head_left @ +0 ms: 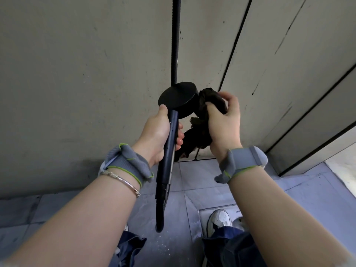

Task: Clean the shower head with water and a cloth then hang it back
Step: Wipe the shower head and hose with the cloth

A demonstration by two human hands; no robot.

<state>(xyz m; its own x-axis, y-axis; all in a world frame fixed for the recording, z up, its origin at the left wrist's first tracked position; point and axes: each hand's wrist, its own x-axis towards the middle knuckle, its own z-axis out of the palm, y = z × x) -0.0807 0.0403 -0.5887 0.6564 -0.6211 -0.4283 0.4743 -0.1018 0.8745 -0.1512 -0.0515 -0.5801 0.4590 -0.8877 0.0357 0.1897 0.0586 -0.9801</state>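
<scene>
The black shower head (pixel 178 97) has a round disc and a long dark handle that runs down toward me. My left hand (pixel 158 133) is wrapped around the handle just below the disc, thumb against its rim. A dark brown cloth (pixel 202 120) is bunched in my right hand (pixel 223 120) and pressed against the disc's right edge, with its loose end hanging below. The black hose (pixel 160 211) trails down from the handle's lower end. The disc's face is turned away from me.
A black ribbed hose or rail (pixel 175 41) runs up the beige wall (pixel 86 74) straight behind the disc. Dark vertical seams (pixel 236 43) cross the wall panels on the right. The wet grey tiled floor (pixel 202 182), my white shoe (pixel 219 220) and a floor drain plate lie below.
</scene>
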